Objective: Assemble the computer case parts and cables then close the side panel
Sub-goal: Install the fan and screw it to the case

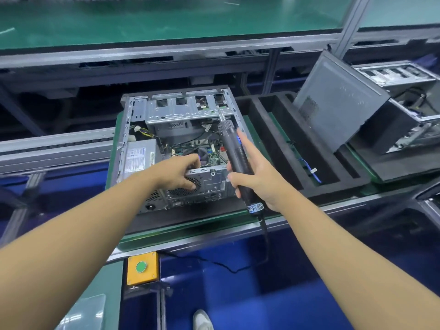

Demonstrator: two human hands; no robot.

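Observation:
An open computer case (133,129) lies on its side on a black foam tray, its motherboard (209,153), power supply (140,158) and cables showing. My left hand (177,172) grips the case's near rear wall by the fan grille, thumb outside and fingers curled over the rim. My right hand (256,177) holds a black electric screwdriver (234,158) by its body, index finger stretched along it. The screwdriver's bit points away from me at the metal drive cage (185,110) at the far right corner. A grey side panel (335,103) leans upright to the right.
The black foam tray (269,129) has long slots; a blue cable (312,171) lies in one. Another open case (404,96) sits behind the panel at right. A yellow box with a green button (142,267) is on the near rail. The screwdriver's cord hangs over the blue floor.

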